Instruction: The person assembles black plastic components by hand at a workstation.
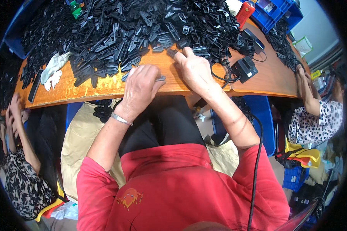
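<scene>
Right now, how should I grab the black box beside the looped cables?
I'd come from the lower right, pinching the black box by its flat sides: it's blocky, and the looped cables crowd its left, not its lower right.

Wooden tbl (273, 75): off-white glove (56, 64) nr L end, dk flat strip (35, 85) just beside it at front-L corner. Boxy blk device (244, 69) nr front edge, R of ctr, w/ looped blk cable (229, 75) beside it. Red container (245, 13) + blue plastic crate (272, 15) twd far-R corner. Green bottle (76, 9) nr far edge, L side. Below front edge: tan sacking (79, 144), blue bin (264, 125) to R. Yellow chair (315, 156) past R end.
</scene>
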A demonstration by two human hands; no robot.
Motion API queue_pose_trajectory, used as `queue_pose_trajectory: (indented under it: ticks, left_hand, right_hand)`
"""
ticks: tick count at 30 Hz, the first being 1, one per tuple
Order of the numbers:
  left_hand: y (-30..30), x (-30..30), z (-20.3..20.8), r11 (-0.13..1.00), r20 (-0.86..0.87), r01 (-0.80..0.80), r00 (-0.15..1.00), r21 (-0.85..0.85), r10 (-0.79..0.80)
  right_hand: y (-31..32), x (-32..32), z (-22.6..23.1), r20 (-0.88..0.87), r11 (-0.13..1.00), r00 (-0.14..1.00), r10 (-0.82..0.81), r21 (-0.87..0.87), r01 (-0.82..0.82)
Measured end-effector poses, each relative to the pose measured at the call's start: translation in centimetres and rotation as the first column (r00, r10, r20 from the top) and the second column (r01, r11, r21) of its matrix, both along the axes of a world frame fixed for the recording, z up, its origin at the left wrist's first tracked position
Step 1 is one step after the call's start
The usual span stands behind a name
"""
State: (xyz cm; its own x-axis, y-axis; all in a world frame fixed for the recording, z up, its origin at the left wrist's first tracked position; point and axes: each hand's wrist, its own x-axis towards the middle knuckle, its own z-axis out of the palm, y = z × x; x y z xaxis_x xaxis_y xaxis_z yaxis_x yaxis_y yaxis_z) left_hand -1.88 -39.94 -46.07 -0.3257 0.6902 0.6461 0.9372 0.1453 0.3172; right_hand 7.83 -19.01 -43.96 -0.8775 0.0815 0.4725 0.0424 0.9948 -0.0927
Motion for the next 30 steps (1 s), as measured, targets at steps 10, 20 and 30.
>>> queue_pose_trajectory:
  ticks: [10, 20, 30]
  left_hand:
    - [-0.1, 0.3, 0.5, 0.998, -0.065, 0.062, 0.996, -0.016, -0.063]
    - [-1.5, 0.7, -1.2, 0.989, 0.017, 0.104, 0.994, 0.108, -0.107]
    - [-2.0, 1.4, -1.1, 0.987, 0.150, -0.042, 0.989, 0.158, 0.018]
  right_hand:
    - [-0.4, 0.8, 0.3, 0.002, 0.997, 0.999, 0.043, -0.057, -0.043]
    - [1.3, 0.2, 0.1, -0.154, 0.982, 0.971, 0.181, -0.029, -0.188]
    - [0.4, 2.0, 1.6, -0.098, 0.922, 0.988, 0.116, -0.358, -0.144]
